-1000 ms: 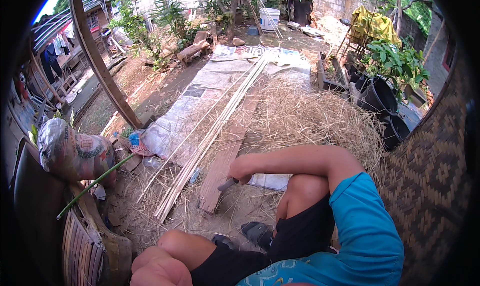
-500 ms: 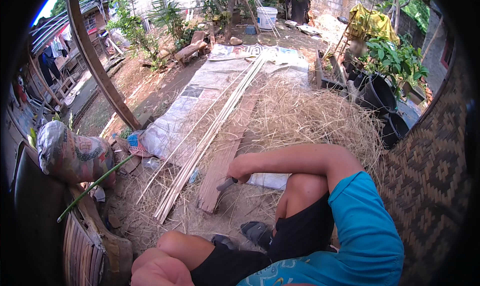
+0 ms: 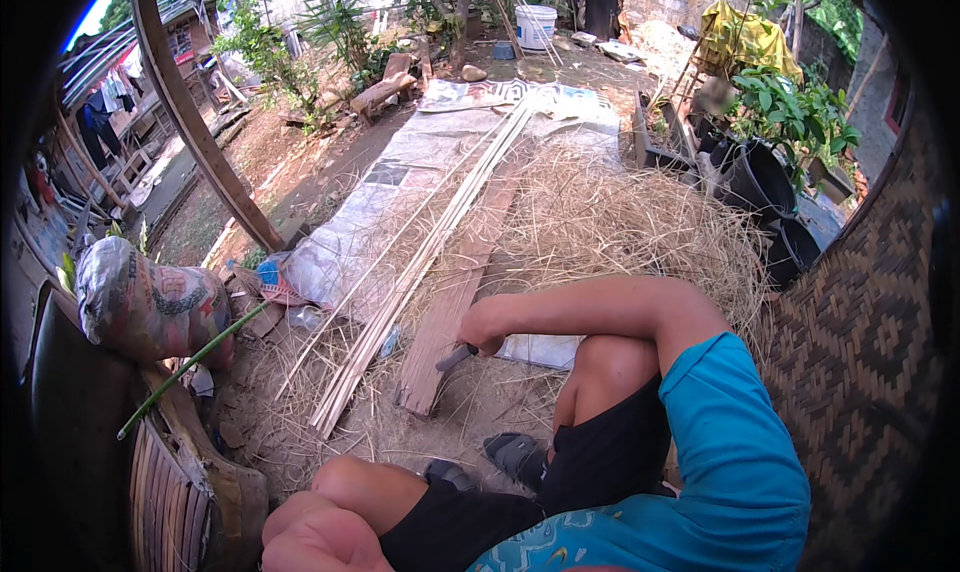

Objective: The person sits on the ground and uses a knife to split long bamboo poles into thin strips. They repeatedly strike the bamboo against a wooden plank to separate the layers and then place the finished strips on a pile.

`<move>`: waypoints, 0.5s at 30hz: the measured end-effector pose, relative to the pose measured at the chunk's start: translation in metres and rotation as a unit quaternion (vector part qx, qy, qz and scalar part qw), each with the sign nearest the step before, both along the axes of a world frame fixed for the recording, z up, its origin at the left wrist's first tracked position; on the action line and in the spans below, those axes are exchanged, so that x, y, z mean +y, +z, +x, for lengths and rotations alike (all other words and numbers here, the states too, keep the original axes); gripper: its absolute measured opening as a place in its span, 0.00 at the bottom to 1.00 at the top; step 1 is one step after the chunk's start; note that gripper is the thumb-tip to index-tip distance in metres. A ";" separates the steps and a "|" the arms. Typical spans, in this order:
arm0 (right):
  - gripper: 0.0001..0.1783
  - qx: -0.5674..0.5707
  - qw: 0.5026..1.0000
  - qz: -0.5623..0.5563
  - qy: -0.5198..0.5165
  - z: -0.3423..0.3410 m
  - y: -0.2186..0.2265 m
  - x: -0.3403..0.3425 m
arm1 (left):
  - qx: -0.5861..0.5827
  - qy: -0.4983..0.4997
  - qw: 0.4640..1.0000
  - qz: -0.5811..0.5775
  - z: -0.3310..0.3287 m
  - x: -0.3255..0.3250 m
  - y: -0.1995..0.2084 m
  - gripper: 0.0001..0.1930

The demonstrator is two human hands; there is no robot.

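Note:
My right hand is closed around what looks like a knife; only a short dark grey end sticks out below the fist, and the rest is hidden. The hand is over the near right edge of a long reddish-brown wooden board. Left of the board, a bundle of long pale split strips runs away from me across the ground. A bare part of my left side, perhaps the arm, shows at the lower left by my knee; my left hand cannot be made out.
Dry straw-like shavings pile up at right over a pale ground sheet. A stuffed sack and a green stick are at left, above a slatted wooden seat. Black pots stand by the woven wall.
The view has shifted slightly. My right hand stays closed by the board, and the dark end below the fist sits slightly higher and further right. The strips and board look unmoved.

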State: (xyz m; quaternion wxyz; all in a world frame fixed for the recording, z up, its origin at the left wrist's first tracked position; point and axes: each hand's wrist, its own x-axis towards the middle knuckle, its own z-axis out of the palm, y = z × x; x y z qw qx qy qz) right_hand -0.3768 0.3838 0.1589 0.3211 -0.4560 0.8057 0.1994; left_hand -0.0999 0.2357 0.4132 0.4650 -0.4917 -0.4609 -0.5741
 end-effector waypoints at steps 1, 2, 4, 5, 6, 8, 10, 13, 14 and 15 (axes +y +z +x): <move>0.25 -0.002 1.000 0.004 -0.004 0.000 -0.001 0.003 | -0.018 0.029 0.999 -0.023 0.002 -0.002 -0.003 0.10; 0.25 0.001 1.000 0.008 -0.002 0.001 0.002 0.003 | 0.038 0.001 0.999 -0.007 -0.003 -0.002 -0.003 0.10; 0.24 0.007 1.000 0.003 0.014 0.005 0.020 -0.007 | 0.146 -0.046 0.988 0.009 -0.025 0.005 0.006 0.11; 0.24 0.003 1.000 0.005 0.010 0.007 0.023 -0.010 | 0.177 -0.005 0.983 -0.048 -0.031 -0.002 0.003 0.10; 0.24 -0.001 1.000 0.007 0.006 0.008 0.026 -0.012 | 0.208 0.036 0.972 -0.107 -0.037 -0.017 0.000 0.09; 0.24 -0.010 1.000 0.011 -0.013 0.006 0.028 -0.009 | 0.162 0.136 0.949 -0.235 -0.047 -0.037 -0.004 0.11; 0.24 -0.036 0.999 -0.016 -0.010 0.002 0.013 -0.024 | 0.050 0.190 0.931 -0.309 -0.073 -0.038 -0.011 0.11; 0.23 0.002 0.999 -0.014 -0.044 -0.002 0.024 0.013 | -0.007 0.242 0.927 -0.285 -0.153 -0.041 -0.036 0.11; 0.24 -0.005 0.998 -0.043 -0.051 -0.003 0.029 0.011 | -0.103 0.297 0.891 -0.327 -0.166 -0.054 -0.043 0.09; 0.24 -0.024 0.995 -0.085 -0.041 -0.005 0.024 -0.008 | -0.212 0.325 0.848 -0.361 -0.179 -0.078 -0.058 0.08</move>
